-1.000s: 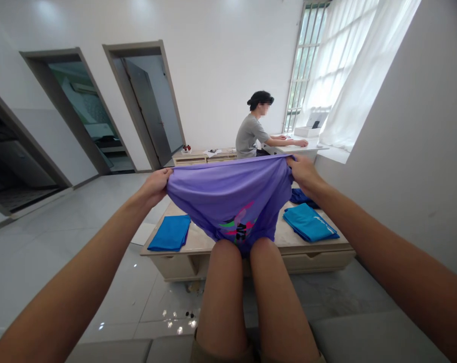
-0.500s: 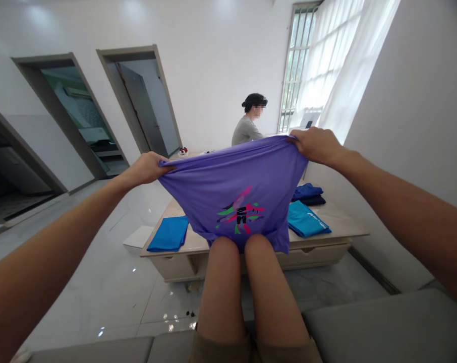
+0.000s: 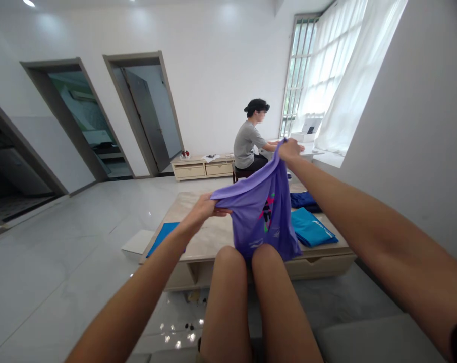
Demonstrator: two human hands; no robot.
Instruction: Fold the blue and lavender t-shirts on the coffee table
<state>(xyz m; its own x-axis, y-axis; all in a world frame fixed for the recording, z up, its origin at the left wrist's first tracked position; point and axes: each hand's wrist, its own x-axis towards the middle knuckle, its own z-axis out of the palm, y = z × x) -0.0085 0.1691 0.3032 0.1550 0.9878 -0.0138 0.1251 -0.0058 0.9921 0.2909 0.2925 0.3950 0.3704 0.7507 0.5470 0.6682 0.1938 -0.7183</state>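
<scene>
I hold a purple T-shirt (image 3: 256, 212) with a pink, green and black print in front of me, above my bare knees. My right hand (image 3: 289, 149) is raised high and closed on one corner of the shirt's upper edge. My left hand (image 3: 205, 207) is lower and nearer, pinching the other corner. The shirt hangs slanted between them and drapes down over my knees, in front of a low beige table (image 3: 213, 237).
On the table lie a folded blue garment (image 3: 162, 237) at the left and a teal one (image 3: 310, 227) with a dark blue one (image 3: 304, 199) at the right. A person in a grey shirt (image 3: 247, 143) sits at a desk by the window. Doorways open on the left wall.
My left hand has dropped and moved inward towards my knees, while the right stays high, so the shirt has gone from stretched wide to hanging slanted and narrower.
</scene>
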